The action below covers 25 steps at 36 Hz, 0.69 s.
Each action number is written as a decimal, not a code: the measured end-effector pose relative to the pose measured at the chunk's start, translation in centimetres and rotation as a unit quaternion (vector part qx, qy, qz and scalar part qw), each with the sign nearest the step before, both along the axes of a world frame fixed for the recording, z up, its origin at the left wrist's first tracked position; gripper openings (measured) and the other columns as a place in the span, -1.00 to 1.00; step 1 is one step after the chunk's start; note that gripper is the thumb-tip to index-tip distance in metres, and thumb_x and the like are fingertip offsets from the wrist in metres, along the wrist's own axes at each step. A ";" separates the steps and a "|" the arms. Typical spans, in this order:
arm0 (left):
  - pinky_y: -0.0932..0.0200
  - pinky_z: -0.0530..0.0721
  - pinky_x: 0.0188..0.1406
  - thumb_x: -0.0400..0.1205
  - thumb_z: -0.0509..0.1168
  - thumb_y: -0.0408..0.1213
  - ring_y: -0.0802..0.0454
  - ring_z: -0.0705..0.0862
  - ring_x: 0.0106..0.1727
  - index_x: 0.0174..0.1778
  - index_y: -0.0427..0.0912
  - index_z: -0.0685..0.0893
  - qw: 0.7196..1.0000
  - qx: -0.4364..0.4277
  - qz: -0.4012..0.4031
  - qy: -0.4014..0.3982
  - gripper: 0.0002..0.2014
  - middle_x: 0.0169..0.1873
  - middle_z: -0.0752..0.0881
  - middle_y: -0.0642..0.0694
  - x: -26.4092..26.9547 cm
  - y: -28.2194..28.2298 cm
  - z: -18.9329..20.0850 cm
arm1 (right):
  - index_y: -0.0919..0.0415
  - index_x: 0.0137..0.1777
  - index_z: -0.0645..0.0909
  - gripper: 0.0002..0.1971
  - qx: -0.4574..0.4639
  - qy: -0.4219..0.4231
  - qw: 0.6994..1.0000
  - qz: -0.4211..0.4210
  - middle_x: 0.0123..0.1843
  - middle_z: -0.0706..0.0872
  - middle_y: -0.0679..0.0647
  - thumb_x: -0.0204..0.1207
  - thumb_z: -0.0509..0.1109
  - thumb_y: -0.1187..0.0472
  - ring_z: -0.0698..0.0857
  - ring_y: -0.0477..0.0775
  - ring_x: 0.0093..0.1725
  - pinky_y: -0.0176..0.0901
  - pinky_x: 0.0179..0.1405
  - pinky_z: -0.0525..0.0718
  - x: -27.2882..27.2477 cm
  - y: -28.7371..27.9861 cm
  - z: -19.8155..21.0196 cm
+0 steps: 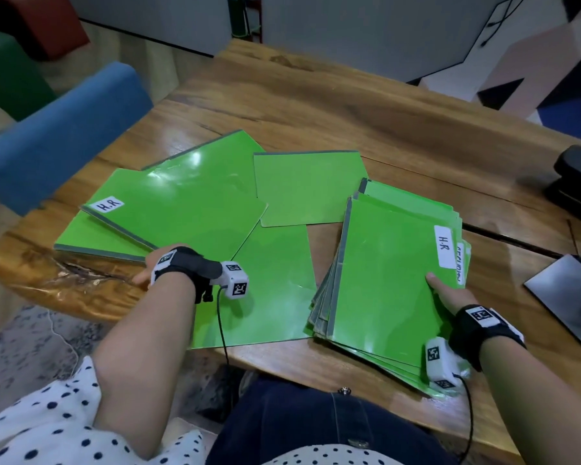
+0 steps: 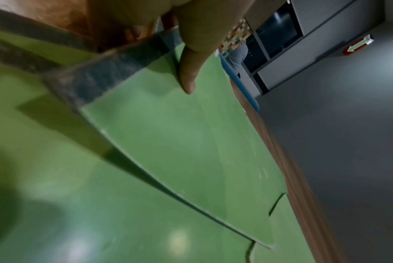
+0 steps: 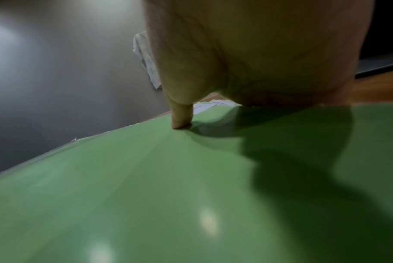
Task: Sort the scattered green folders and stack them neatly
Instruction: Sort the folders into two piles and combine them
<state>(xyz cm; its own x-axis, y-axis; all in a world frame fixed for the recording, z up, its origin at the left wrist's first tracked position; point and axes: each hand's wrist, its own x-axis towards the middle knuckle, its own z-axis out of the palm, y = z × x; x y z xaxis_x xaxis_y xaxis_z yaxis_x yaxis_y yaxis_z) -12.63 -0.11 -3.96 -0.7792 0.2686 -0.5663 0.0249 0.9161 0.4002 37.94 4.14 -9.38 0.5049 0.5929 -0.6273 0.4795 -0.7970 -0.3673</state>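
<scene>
Several loose green folders lie overlapping on the wooden table (image 1: 316, 105). One with an "H.R" label (image 1: 181, 216) lies on top at the left, another (image 1: 309, 186) sits behind the middle, and a large one (image 1: 275, 297) is at the near edge. My left hand (image 1: 154, 266) pinches the near corner of the labelled folder (image 2: 180, 142), thumb (image 2: 188, 74) on top by its grey spine. At the right a fanned stack of folders (image 1: 389, 263), also labelled "H.R", lies askew. My right hand (image 1: 446, 297) grips its right edge, thumb (image 3: 180, 121) pressing the top folder (image 3: 168, 195); the fingers are hidden.
A blue chair back (image 1: 57, 135) stands at the table's left side. A black device (image 1: 577, 182) and a dark flat panel (image 1: 564, 297) sit at the right edge. The table's near left edge (image 1: 81, 280) is rough and cracked. Bare wood lies behind the folders.
</scene>
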 end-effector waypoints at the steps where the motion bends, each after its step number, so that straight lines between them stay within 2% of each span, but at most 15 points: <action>1: -0.26 0.40 0.46 0.66 0.23 -0.15 -0.27 0.41 0.51 0.52 -0.27 0.41 0.999 -0.033 0.007 -0.002 -0.48 0.52 0.40 -0.29 0.1 -0.2 0.9 | 0.35 0.40 0.39 0.09 -0.001 -0.002 1.000 0.004 0.21 0.63 0.29 0.11 0.35 -0.54 0.68 0.31 0.09 0.18 0.11 0.68 -0.4 -0.1 0.4; 2: -0.26 0.38 0.47 0.69 0.22 -0.16 -0.27 0.41 0.51 0.52 -0.33 0.40 0.999 -0.045 0.005 0.011 -0.50 0.52 0.39 -0.31 0.0 -0.2 1.7 | 0.37 0.41 0.38 0.06 -0.002 -0.005 1.000 0.009 0.22 0.63 0.30 0.17 0.35 -0.52 0.68 0.31 0.10 0.17 0.11 0.68 -0.4 -0.1 0.5; 5: -0.27 0.41 0.43 0.64 0.30 -0.13 -0.30 0.45 0.47 0.48 -0.33 0.46 0.987 -0.111 -0.120 0.008 -0.47 0.47 0.45 -0.33 0.7 -0.9 3.8 | 0.36 0.38 0.40 0.05 -0.005 -0.004 1.000 0.017 0.21 0.64 0.31 0.16 0.34 -0.54 0.69 0.29 0.07 0.17 0.08 0.70 -0.2 -0.1 0.5; 7: -0.13 0.58 0.23 0.53 0.40 -0.16 -0.25 0.62 0.23 0.27 -0.29 0.63 0.978 -0.094 -0.184 -0.004 -0.58 0.19 0.63 -0.30 1.8 -1.1 4.8 | 0.37 0.37 0.41 0.08 -0.002 -0.003 1.000 0.018 0.23 0.65 0.32 0.12 0.34 -0.55 0.66 0.25 -0.02 0.15 0.05 0.71 0.0 0.0 0.2; 8: -0.02 0.61 0.10 0.49 0.41 -0.21 -0.20 0.65 0.10 0.13 -0.29 0.65 0.980 -0.072 -0.184 -0.006 -0.66 0.03 0.64 -0.28 2.1 -1.2 5.1 | 0.37 0.37 0.41 0.07 -0.002 -0.005 1.000 0.017 0.23 0.65 0.32 0.13 0.34 -0.55 0.65 0.25 -0.04 0.13 0.04 0.71 0.0 0.0 0.2; 9: 0.03 0.58 0.03 0.49 0.40 -0.25 -0.18 0.65 0.07 0.04 -0.28 0.61 0.982 -0.047 -0.181 -0.008 -0.74 -0.05 0.61 -0.26 2.3 -1.0 5.5 | 0.38 0.37 0.41 0.06 0.001 -0.009 1.000 0.019 0.23 0.64 0.32 0.16 0.33 -0.54 0.66 0.25 -0.02 0.12 0.04 0.70 -0.1 -0.1 0.3; 11: 0.08 0.56 0.07 0.56 0.35 -0.29 -0.19 0.65 0.19 0.08 -0.29 0.58 0.992 0.023 -0.115 -0.036 -0.78 0.06 0.63 -0.28 2.9 -0.1 6.3 | 0.39 0.37 0.41 0.01 0.002 -0.019 1.000 0.024 0.21 0.64 0.32 0.23 0.33 -0.50 0.69 0.29 0.08 0.11 0.05 0.70 -0.3 -0.1 0.5; 12: 0.11 0.57 0.08 0.61 0.31 -0.28 -0.17 0.63 0.26 0.14 -0.29 0.58 0.994 0.086 -0.039 -0.063 -0.76 0.20 0.63 -0.28 3.3 0.4 6.7 | 0.40 0.37 0.40 -0.01 0.001 -0.022 0.999 0.025 0.20 0.64 0.32 0.25 0.33 -0.49 0.69 0.29 0.09 0.09 0.03 0.70 -0.4 -0.2 0.6; 13: 0.15 0.59 0.04 0.64 0.27 -0.25 -0.13 0.61 0.32 0.22 -0.26 0.57 0.981 0.153 0.037 -0.111 -0.74 0.31 0.60 -0.24 3.6 0.9 6.9 | 0.40 0.37 0.40 -0.02 0.001 -0.022 0.999 0.025 0.19 0.64 0.32 0.27 0.33 -0.48 0.69 0.28 0.07 0.06 -0.01 0.70 -0.4 -0.2 0.6; 15: 0.16 0.58 -0.06 0.65 0.25 -0.23 -0.10 0.59 0.38 0.42 -0.25 0.50 0.937 0.266 0.150 -0.167 -0.60 0.41 0.55 -0.19 4.4 2.0 7.3 | 0.41 0.36 0.41 -0.04 -0.002 -0.023 0.999 0.027 0.18 0.65 0.32 0.29 0.32 -0.47 0.66 0.23 -0.05 -0.02 -0.16 0.67 -0.2 -0.1 0.4; 17: 0.15 0.58 0.11 0.61 0.32 -0.27 -0.11 0.59 0.36 0.48 -0.29 0.42 0.925 0.286 0.192 -0.161 -0.49 0.40 0.55 -0.18 5.3 2.7 8.1 | 0.41 0.34 0.41 -0.07 0.000 -0.024 0.999 0.034 0.15 0.65 0.30 0.32 0.31 -0.45 0.62 0.19 -0.12 -0.09 -0.30 0.60 -0.2 -0.1 0.5; 19: 0.08 0.60 0.25 0.55 0.40 -0.33 -0.13 0.61 0.32 0.49 -0.35 0.40 0.910 0.329 0.201 -0.154 -0.40 0.39 0.56 -0.21 6.4 3.6 8.3 | 0.41 0.33 0.42 -0.11 0.000 -0.025 0.999 0.034 0.11 0.64 0.28 0.35 0.32 -0.42 0.62 0.18 -0.12 -0.10 -0.31 0.60 -0.3 -0.3 0.6; 21: 0.12 0.62 0.13 0.52 0.44 -0.37 -0.11 0.65 0.18 0.37 -0.38 0.50 0.902 0.366 0.158 -0.163 -0.50 0.25 0.63 -0.19 7.9 3.8 8.4 | 0.40 0.33 0.43 -0.10 0.004 -0.020 0.999 0.033 0.14 0.65 0.29 0.32 0.34 -0.43 0.65 0.22 -0.05 -0.02 -0.15 0.67 -0.4 -0.4 0.7; 23: 0.18 0.54 -0.01 0.54 0.42 -0.40 -0.05 0.58 0.02 0.00 -0.29 0.56 0.903 0.377 0.076 -0.189 -0.81 -0.07 0.63 -0.10 9.5 3.3 8.3 | 0.39 0.31 0.46 -0.10 0.010 -0.009 0.999 0.029 0.17 0.67 0.29 0.31 0.33 -0.44 0.68 0.25 0.02 0.06 0.02 0.69 -0.4 -0.5 1.0; 25: 0.17 0.52 -0.09 0.55 0.40 -0.44 -0.02 0.52 -0.06 -0.21 -0.20 0.49 0.893 0.396 -0.034 -0.210 -0.82 -0.27 0.54 -0.04 10.8 2.5 8.6 | 0.41 0.37 0.46 -0.09 0.006 -0.007 1.000 0.028 0.28 0.64 0.33 0.37 0.27 -0.44 0.67 0.28 0.14 0.07 0.18 0.63 -0.5 -0.7 1.6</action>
<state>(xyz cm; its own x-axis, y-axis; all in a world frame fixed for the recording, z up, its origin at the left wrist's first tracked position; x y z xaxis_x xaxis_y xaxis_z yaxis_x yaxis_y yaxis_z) -1.87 2.41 4.67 -0.5096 0.7534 -0.4155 -0.2347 0.3429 0.9096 37.43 3.48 -7.79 0.4792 0.6288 -0.6124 0.5290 -0.7636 -0.3702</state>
